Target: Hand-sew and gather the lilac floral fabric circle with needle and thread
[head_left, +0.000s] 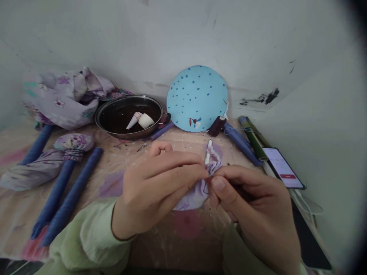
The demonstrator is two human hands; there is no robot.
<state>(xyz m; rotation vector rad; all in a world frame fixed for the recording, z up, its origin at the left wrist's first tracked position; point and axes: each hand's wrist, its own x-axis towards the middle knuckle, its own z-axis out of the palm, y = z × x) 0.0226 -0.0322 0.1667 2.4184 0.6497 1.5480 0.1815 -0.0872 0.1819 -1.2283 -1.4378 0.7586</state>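
Note:
Near the middle of the head view, my left hand [160,183] pinches a small piece of lilac cloth [193,198], which hangs below its fingers. My right hand [255,214] meets it from the right, thumb and forefinger closed at the gathered edge of the same cloth. Whether a needle or thread is between the fingertips is too small to make out. Just beyond the fingertips, a thin white stick [208,152] pokes up beside the ruffled upper cloth edge. My fingers hide the rest of both.
Behind stand a metal pan [129,134] holding white pieces, a dotted blue disc [197,97] and a dark thread spool [217,126]. Left lie blue rolls [74,194] and a flowered cloth bundle [65,99]. Right are a bamboo piece [254,139] and a lit phone [283,168].

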